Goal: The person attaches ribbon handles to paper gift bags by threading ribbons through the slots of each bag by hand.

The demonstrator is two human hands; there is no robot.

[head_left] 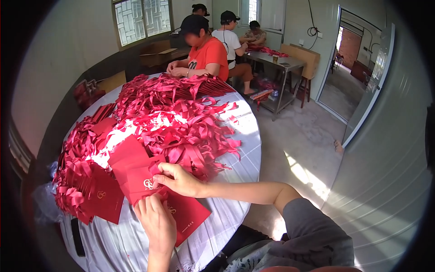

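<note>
On the round table, a flat red card [137, 179] with a pale gold emblem lies between my hands. My right hand [181, 180] pinches a glossy red ribbon [156, 169] at the card's right side, thumb over the emblem. The fingers of my left hand [156, 222] are curled against the card's lower edge; exactly what they grip is partly hidden. Below my right wrist rests another red card [188, 216] with a gold emblem. More red cards [104, 195] are stacked to the left, with ribbons bunched along their edges.
A large heap of red ribbons [181, 127] covers much of the white tablecloth [247, 136]. A dark phone [77, 236] lies near the left edge. A person in an orange shirt [213, 54] works across the table. Behind are others at a metal table [272, 59]; an open door [371, 86] stands right.
</note>
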